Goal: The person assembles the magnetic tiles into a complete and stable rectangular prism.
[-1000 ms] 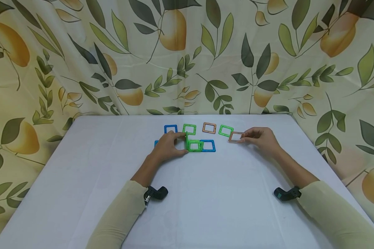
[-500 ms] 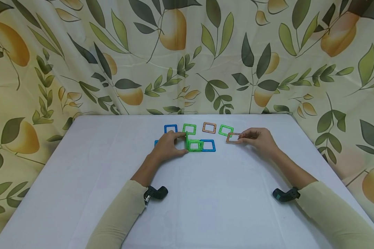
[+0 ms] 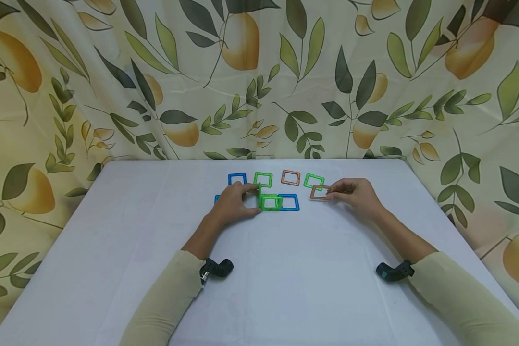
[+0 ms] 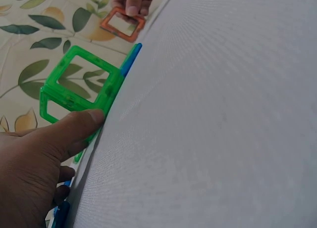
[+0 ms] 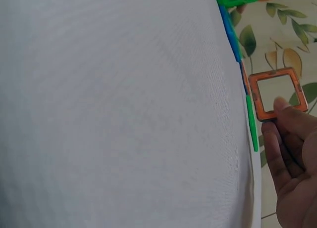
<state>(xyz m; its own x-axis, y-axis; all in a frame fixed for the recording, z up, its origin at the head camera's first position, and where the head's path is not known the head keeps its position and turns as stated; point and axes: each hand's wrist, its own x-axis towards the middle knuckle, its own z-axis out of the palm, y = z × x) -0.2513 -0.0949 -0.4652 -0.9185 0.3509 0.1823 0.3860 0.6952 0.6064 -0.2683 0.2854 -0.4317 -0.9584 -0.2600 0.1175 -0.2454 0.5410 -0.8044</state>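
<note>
My left hand (image 3: 231, 204) holds green square magnetic tiles (image 4: 91, 56) between thumb and fingers. One green tile stands upright beside the fingers, and another joins it near the thumb. Flat on the table, a blue magnetic tile (image 3: 291, 209) adjoins their right side. To the right, my right hand (image 3: 359, 194) pinches an orange square magnetic tile (image 5: 271, 73) by its edge, thumb on one face. In the head view this orange tile is tilted and overlaps the near corner of a flat green tile (image 3: 314, 175). Some of the left fingers are hidden behind the hand.
Along the far side of the white table (image 3: 259, 278) lie a blue tile (image 3: 237, 175), a green tile (image 3: 263, 174) and an orange tile (image 3: 290, 171). Another blue tile (image 3: 216, 198) shows partly behind the left hand. A leaf-patterned curtain (image 3: 268, 96) hangs behind the table.
My right hand has moved a little left and toward me, bringing the orange magnetic tile closer to the green and blue ones. The left hand has kept still with its grip on the green tiles.
</note>
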